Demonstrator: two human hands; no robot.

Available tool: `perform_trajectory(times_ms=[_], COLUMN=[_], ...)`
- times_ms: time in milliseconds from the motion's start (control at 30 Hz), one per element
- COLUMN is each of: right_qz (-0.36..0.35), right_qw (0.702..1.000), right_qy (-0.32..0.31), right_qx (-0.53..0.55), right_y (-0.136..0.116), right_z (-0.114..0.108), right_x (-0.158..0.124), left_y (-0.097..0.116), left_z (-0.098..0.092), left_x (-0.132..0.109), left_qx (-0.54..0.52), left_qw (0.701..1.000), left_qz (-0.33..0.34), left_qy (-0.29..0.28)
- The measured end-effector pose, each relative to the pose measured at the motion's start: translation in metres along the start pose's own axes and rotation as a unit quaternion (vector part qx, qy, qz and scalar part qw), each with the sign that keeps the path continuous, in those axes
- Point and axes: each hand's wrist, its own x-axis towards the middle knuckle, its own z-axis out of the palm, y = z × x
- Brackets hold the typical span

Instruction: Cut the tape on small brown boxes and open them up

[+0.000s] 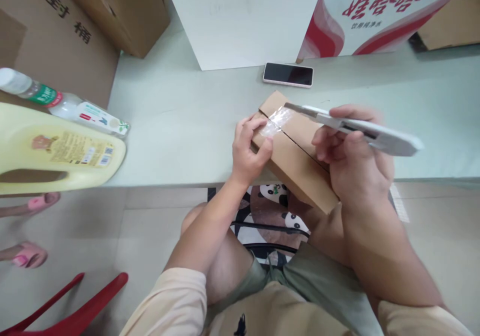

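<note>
A long brown cardboard box (300, 161) rests partly on the table edge and slants down toward my lap. Clear tape (276, 121) crosses the seam near its far end. My left hand (249, 148) grips that end, thumb on top and fingers along the side. In my right hand (356, 156) is a white utility knife (390, 138), its blade out and pointing left. The blade tip is over or near the tape; I cannot tell whether it touches. The fingers of my right hand lie close to the top of the box.
A phone (288, 74) lies behind the box, before a white carton (247, 21). On the left are a clear bottle (67, 106), a yellow jug (90, 151) and large cardboard boxes (138, 16). Another person's feet in pink slippers (32, 253) and red chair legs (86, 306) show lower left.
</note>
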Motion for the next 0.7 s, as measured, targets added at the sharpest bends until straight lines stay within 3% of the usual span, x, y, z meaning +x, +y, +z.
perform_trajectory(times_ms=[233, 333, 500, 700], right_qz=[0.007, 0.008, 0.030, 0.032], right_qw=[0.999, 0.999, 0.992, 0.990], right_qy=[-0.025, -0.040, -0.015, -0.037], right_qx=[0.021, -0.024, -0.119, -0.134], right_y=[0.0033, 0.0026, 0.0030, 0.0007], right_z=[-0.0103, -0.0103, -0.0099, -0.0109], right_x=[0.0000, -0.0020, -0.0039, -0.0042], left_y=[-0.0035, -0.0020, 0.0003, -0.0006], left_z=[0.0030, 0.0031, 0.0027, 0.0015], left_x=[0.0012, 0.0017, 0.0025, 0.0025], left_qx=[-0.011, -0.016, 0.002, 0.003], left_qw=[1.000, 1.000, 1.000, 1.000], left_qz=[0.004, 0.004, -0.009, -0.010], left_qy=[-0.009, -0.004, -0.001, -0.013])
